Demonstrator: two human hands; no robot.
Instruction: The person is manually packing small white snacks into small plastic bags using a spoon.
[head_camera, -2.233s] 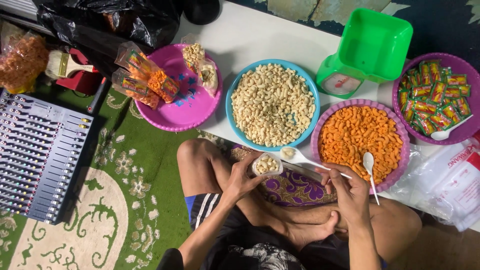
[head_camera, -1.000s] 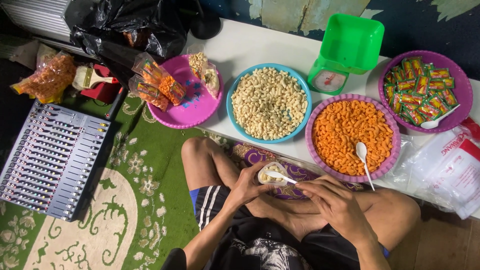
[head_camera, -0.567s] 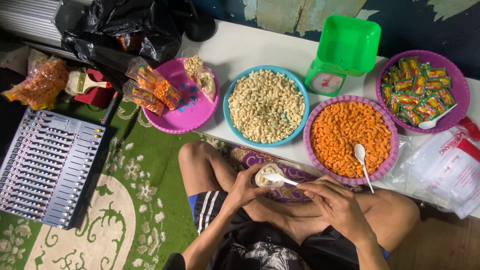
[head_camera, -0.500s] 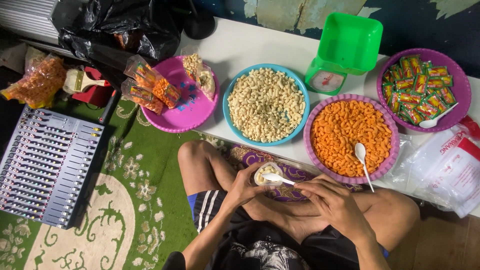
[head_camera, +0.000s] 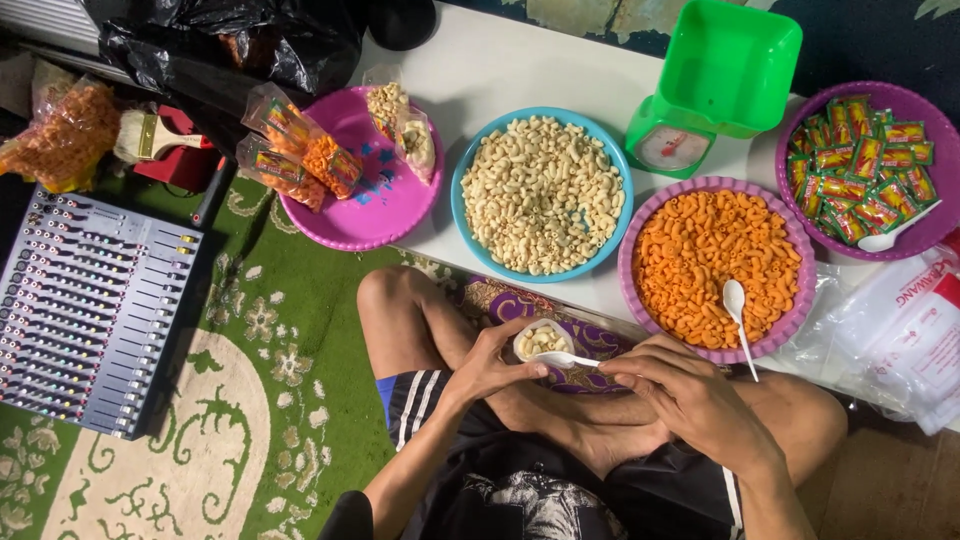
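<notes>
My left hand (head_camera: 490, 365) grips a small clear bag (head_camera: 541, 340) of pale macaroni over my lap; its lower part is hidden. My right hand (head_camera: 690, 395) pinches a white spoon (head_camera: 566, 359) at the bag's mouth.

Glossy plastic bowls (head_camera: 541, 192) sit beside the smooth plastic scale (head_camera: 715, 85); left of it, shiny black bags (head_camera: 215, 45); below, a woven-looking, probably pile carpet (head_camera: 270, 330).
</notes>
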